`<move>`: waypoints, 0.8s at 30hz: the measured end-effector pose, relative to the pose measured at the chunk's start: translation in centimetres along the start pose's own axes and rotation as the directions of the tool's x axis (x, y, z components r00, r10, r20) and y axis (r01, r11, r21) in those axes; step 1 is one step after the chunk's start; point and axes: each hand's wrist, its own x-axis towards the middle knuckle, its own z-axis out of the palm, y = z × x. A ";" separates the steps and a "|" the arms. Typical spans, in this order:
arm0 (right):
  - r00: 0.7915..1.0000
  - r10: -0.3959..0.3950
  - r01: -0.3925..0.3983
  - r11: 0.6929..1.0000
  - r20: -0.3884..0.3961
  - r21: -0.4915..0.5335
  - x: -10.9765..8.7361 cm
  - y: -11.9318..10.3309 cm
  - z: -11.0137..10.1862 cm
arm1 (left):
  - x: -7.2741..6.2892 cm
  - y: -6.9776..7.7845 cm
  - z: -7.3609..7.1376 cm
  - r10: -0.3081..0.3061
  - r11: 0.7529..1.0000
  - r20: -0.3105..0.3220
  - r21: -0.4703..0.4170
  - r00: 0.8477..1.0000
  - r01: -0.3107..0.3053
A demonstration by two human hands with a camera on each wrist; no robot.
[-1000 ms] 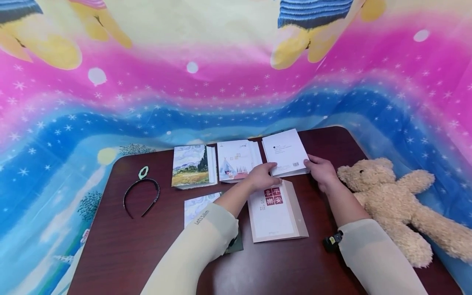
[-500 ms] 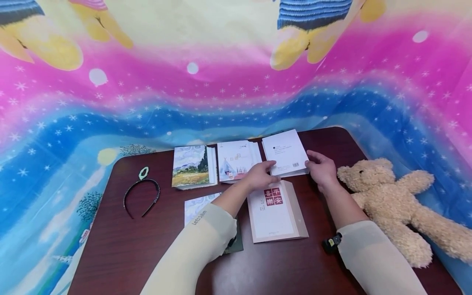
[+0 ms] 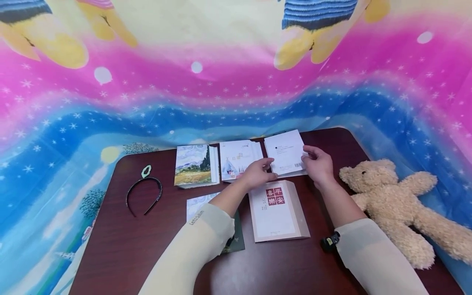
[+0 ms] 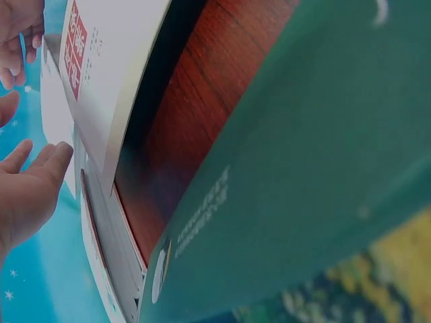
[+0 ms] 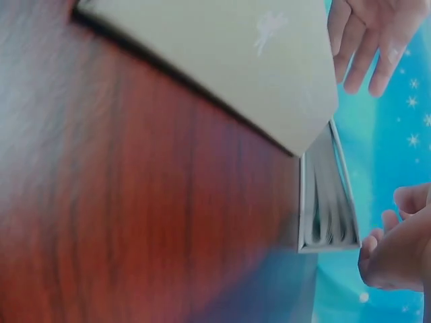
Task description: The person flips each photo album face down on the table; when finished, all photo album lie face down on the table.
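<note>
A white book [image 3: 284, 151] with small print and a barcode lies at the back right of the table. Beside its near left corner is my left hand [image 3: 258, 174], fingers extended toward it. My right hand [image 3: 318, 166] stands at the book's right edge, fingertips right at the cover and fingers loosely bent. In the right wrist view, pages show between the covers of this book [image 5: 328, 195], and the right hand [image 5: 397, 252] is by its corner. Just below the left hand lies a beige book [image 3: 274, 217] with red square characters.
A landscape-cover book [image 3: 191, 166] and a tent-picture book [image 3: 236, 157] stand in the back row. A dark green-edged book [image 3: 236, 237] is partly under the left forearm. A headband [image 3: 161, 190] lies left; a teddy bear [image 3: 391, 200] lies right on the brown table [image 3: 110, 246].
My right hand has shifted slightly up and its fingers have loosened from the white book's edge. The left hand stays by the near left corner. The head view has shifted slightly.
</note>
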 end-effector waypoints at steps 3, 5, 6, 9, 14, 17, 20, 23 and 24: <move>1.000 -0.012 0.012 1.000 0.023 0.011 -0.1 -0.6 0.5 | -0.2 0.1 -0.3 -0.003 1.000 -0.012 -0.031 1.000 0.002; 0.998 -0.022 0.021 1.000 0.050 0.020 -0.1 -0.9 0.8 | -0.4 0.1 -0.5 -0.007 0.999 -0.026 -0.044 1.000 0.005; 0.997 -0.026 0.025 1.000 0.070 0.019 -0.1 -1.0 0.9 | -0.5 0.1 -0.7 -0.010 0.999 -0.035 -0.045 0.999 0.009; 0.987 -0.040 0.040 0.999 0.157 0.007 0.0 -1.2 1.5 | -0.7 -0.1 -1.1 -0.022 0.999 -0.060 -0.040 0.998 0.020; 0.948 -0.063 0.078 0.996 0.313 -0.037 0.0 -1.4 2.5 | -1.0 -0.5 -1.8 -0.033 0.999 -0.076 -0.027 0.997 0.031; 0.928 -0.063 0.085 0.995 0.368 -0.043 -0.1 -1.7 3.2 | -1.3 -0.6 -2.3 -0.030 0.999 -0.079 -0.018 0.996 0.029; 0.915 -0.060 0.083 0.996 0.399 -0.040 -0.3 -2.0 4.0 | -1.6 -0.7 -2.8 -0.031 0.999 -0.087 -0.021 0.996 0.029; 0.909 -0.066 0.089 0.995 0.412 -0.037 -0.5 -2.3 4.6 | -1.9 -0.8 -3.2 -0.032 0.999 -0.100 -0.028 0.994 0.030; 0.907 -0.068 0.092 0.995 0.415 -0.038 -0.5 -2.4 4.8 | -2.0 -0.9 -3.3 -0.033 0.999 -0.105 -0.029 0.994 0.030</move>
